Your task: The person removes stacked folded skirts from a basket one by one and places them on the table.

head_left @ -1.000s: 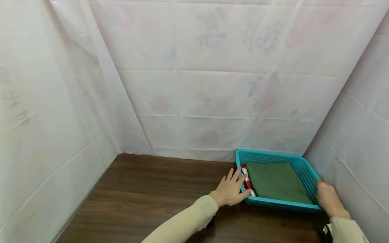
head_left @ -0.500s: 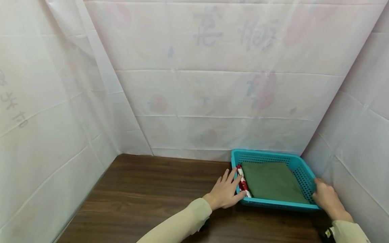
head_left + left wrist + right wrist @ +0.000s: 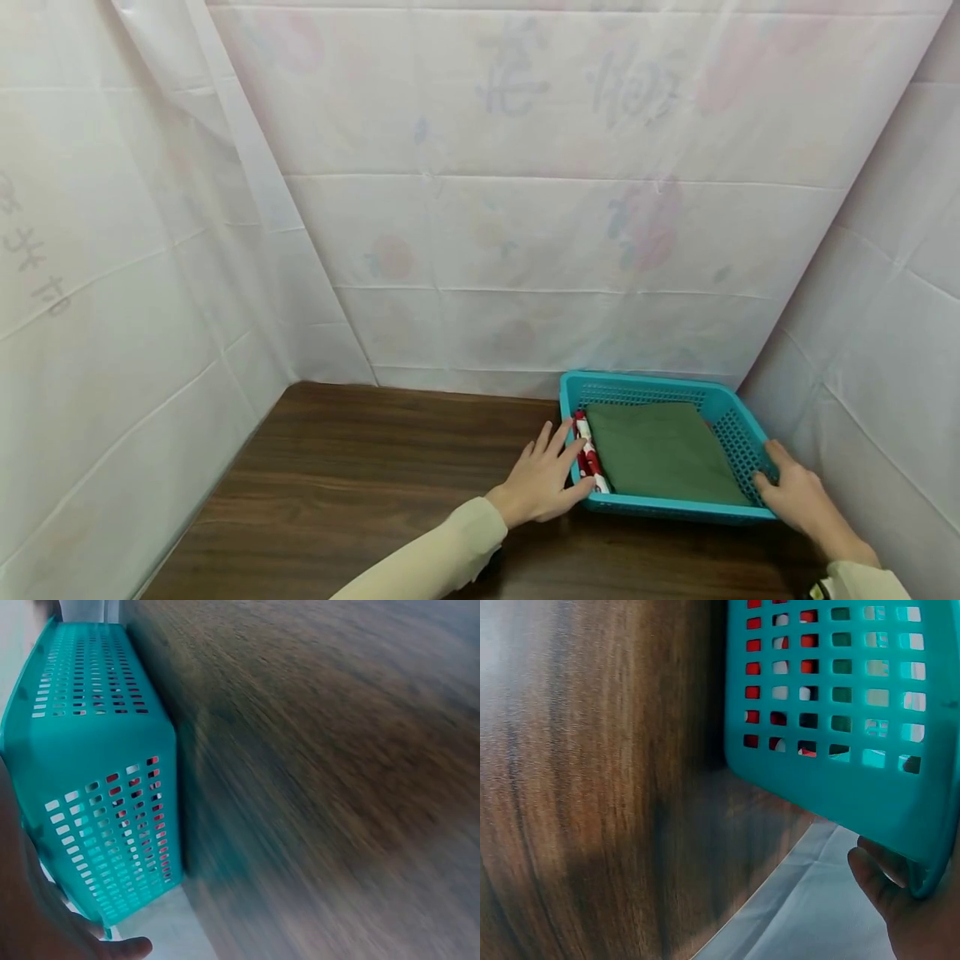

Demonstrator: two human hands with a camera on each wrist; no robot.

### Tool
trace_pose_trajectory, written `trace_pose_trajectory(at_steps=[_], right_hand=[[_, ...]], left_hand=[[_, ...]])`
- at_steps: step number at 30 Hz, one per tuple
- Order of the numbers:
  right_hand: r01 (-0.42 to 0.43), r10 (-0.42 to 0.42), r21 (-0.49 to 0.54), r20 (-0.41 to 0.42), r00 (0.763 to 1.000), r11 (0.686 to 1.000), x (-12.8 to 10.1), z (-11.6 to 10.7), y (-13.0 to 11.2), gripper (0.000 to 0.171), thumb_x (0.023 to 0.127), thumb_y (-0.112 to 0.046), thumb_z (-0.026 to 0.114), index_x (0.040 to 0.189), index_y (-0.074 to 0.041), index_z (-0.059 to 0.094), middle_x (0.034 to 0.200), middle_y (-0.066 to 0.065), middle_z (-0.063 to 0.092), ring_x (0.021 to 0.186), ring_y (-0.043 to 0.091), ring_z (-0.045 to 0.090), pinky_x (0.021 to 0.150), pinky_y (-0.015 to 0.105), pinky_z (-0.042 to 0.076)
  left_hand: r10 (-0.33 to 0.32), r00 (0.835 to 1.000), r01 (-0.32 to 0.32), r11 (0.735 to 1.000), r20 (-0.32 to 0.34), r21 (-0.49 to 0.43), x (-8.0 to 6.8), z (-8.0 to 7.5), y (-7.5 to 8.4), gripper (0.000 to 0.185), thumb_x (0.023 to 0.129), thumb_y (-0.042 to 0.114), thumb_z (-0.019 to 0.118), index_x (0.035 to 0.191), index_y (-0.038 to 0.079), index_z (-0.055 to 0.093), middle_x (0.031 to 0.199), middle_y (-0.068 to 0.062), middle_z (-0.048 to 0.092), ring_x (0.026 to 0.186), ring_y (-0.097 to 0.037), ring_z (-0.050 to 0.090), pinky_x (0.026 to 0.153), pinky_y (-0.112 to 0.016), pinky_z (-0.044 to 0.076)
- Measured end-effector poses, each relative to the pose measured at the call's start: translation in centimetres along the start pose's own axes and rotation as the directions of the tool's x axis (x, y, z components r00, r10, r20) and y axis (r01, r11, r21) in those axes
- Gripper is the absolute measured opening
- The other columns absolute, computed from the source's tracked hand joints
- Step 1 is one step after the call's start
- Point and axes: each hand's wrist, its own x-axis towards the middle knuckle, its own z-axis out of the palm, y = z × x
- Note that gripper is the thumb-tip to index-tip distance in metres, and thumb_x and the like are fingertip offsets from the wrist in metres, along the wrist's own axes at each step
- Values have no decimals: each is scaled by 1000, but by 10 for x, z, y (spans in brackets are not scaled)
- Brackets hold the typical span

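Shifted leftward now, turquoise perforated plastic basket (image 3: 678, 506), brown wooden table (image 3: 375, 467) beneath it, folded green cloth (image 3: 667, 450) and red-and-white cloth (image 3: 588, 454) already inside! Left hand (image 3: 540, 483) splayed at its left rim, right hand (image 3: 801, 493) pinching its right; release apparently remains.

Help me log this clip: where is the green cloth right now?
In the head view, the green cloth lies inside the turquoise basket at lower right, red-and-white fabric along its left edge, between the left hand and the right hand.
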Motion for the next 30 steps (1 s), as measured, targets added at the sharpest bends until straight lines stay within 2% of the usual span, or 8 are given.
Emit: trace_pose_trajectory(at_steps=[5,13,21,26,30], right_hand=[[12,-13,-46,-7,1000,999,-2,5,-8,76,104,-31,53,150,23,24,149,50,24,129,70,30,100,79,34],[-8,3,-63,-80,997,998,-3,6,-12,68,100,-18,53,143,29,28,129,54,38,111,64,47,88,72,44],[3,-7,-41,-101,995,999,-3,9,-13,63,99,-16,57,142,25,36,126,50,48,108,59,55,85,69,48],[-4,5,6,-85,996,1000,0,8,-14,61,98,-13,55,146,20,36,130,47,51,93,45,63,71,53,52],[3,-2,11,-99,995,1000,2,10,-18,59,98,-12,55,147,17,37,123,41,56,79,31,59,63,40,45]], left_hand=[[17,1000,-17,1000,-23,4,-9,-3,-5,71,105,65,28,161,23,36,175,1,6,158,-41,19,114,-64,38],[31,998,-33,999,-61,-21,-16,-5,-12,65,105,62,36,157,25,44,174,3,11,155,-42,23,107,-66,44],[30,996,-33,999,-83,-24,-23,-8,-18,65,103,62,40,156,24,46,174,2,12,153,-46,28,103,-68,46],[38,995,-39,999,-88,-13,-25,-12,-25,66,104,63,38,156,23,46,174,2,13,151,-47,30,102,-67,47],[39,994,-42,999,-102,-24,-28,-16,-31,63,104,60,42,155,24,46,174,3,12,151,-47,30,101,-69,47]])
